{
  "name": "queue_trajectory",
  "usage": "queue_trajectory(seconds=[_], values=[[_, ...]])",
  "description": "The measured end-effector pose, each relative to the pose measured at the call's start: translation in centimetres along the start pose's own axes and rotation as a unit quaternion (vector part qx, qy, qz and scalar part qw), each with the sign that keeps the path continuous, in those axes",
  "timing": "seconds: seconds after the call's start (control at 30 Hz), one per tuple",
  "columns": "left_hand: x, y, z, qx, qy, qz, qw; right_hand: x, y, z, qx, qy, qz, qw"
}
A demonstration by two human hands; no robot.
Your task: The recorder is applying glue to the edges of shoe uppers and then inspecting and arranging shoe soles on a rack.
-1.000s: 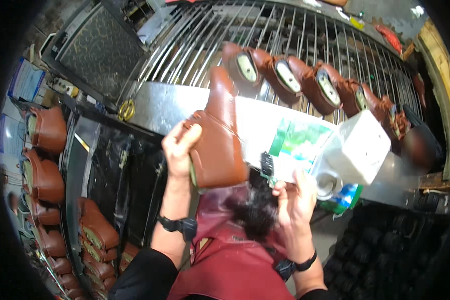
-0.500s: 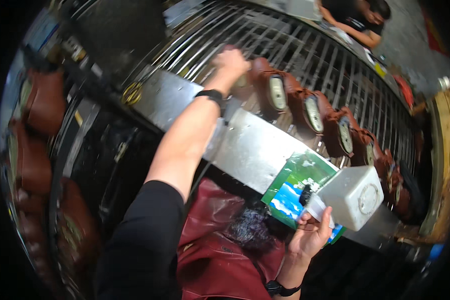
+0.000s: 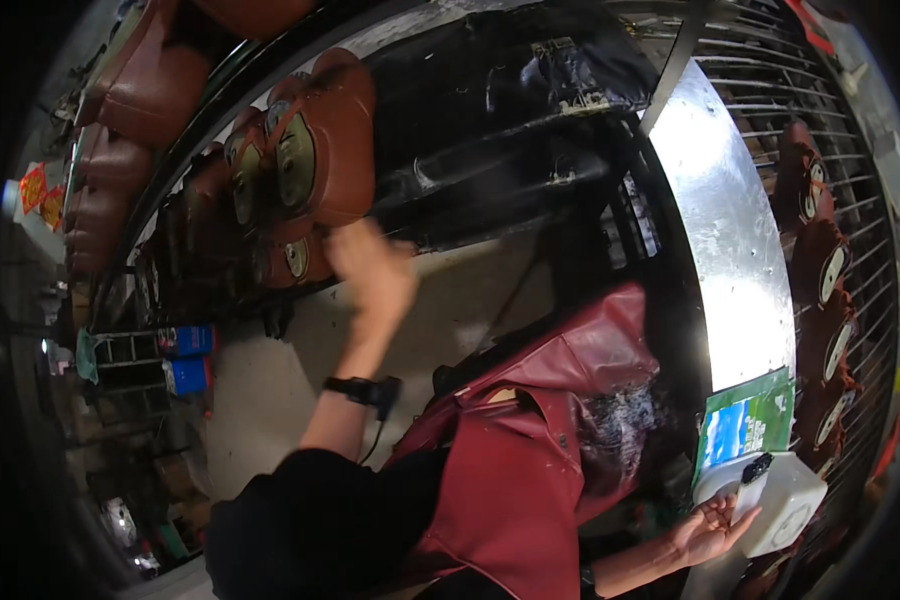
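My left hand (image 3: 372,272), blurred by motion, reaches to the rack on the left. Its fingers are at the lower end of a brown leather shoe upper on a last (image 3: 345,140); whether they grip it is smeared. Beside that upper are others, their olive oval last tops showing. At the lower right, my right hand (image 3: 715,532) holds a small brush (image 3: 749,492) with a pale flat handle and a black tip. The brush is in front of a white square plastic container (image 3: 798,505), which stands by a green and blue printed sheet (image 3: 745,425).
Several brown uppers on lasts (image 3: 835,270) line the metal-bar rack (image 3: 770,90) at right, beside a shiny metal plate (image 3: 735,240). A dark red apron (image 3: 510,480) covers my lap. Blue boxes (image 3: 187,375) sit at far left. Black-covered surfaces (image 3: 500,100) lie ahead.
The view has swung left. My left hand has moved from the metal-bar rack to the uppers on the left rack. My right hand stays by the white container with the brush.
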State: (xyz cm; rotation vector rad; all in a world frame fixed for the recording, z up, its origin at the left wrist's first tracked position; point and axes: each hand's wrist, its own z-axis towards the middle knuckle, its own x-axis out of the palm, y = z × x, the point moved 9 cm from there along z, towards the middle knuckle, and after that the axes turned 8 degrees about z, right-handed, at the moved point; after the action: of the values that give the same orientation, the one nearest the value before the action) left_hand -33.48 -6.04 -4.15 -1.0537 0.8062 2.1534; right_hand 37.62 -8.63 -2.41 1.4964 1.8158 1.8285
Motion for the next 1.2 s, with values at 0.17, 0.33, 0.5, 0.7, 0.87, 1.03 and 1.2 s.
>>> queue_trajectory(seconds=[0.17,0.33,0.5,0.7,0.87,1.03,1.2], values=[[12.6,23.7,2.9,-0.278,0.269,0.047,0.921,0.5,1.7,-3.9,-0.072,0.029,-0.006,0.997],[18.0,23.4,2.4,-0.104,0.355,-0.011,0.929,1.9,2.2,-6.5,-0.113,-0.075,-0.028,0.99],[7.7,-0.9,-1.0,-0.014,0.422,-0.576,0.7,-0.2,5.0,-7.0,-0.256,-0.102,-0.14,0.951],[-2.3,-22.4,-5.5,-0.116,0.541,-0.814,0.177,0.2,3.0,-6.1,-0.293,-0.082,-0.378,0.874],[-20.7,-33.1,-0.7,0.256,0.548,-0.77,0.202,-0.9,1.0,-5.2,-0.178,-0.139,-0.17,0.959],[-17.8,-35.3,-3.9,0.316,0.217,-0.799,0.463,0.3,0.5,-5.1,-0.007,-0.157,0.098,0.983],[-20.5,-35.7,-7.9,0.546,-0.08,-0.63,0.547,5.8,-3.3,-5.1,0.036,0.02,0.072,0.997]])
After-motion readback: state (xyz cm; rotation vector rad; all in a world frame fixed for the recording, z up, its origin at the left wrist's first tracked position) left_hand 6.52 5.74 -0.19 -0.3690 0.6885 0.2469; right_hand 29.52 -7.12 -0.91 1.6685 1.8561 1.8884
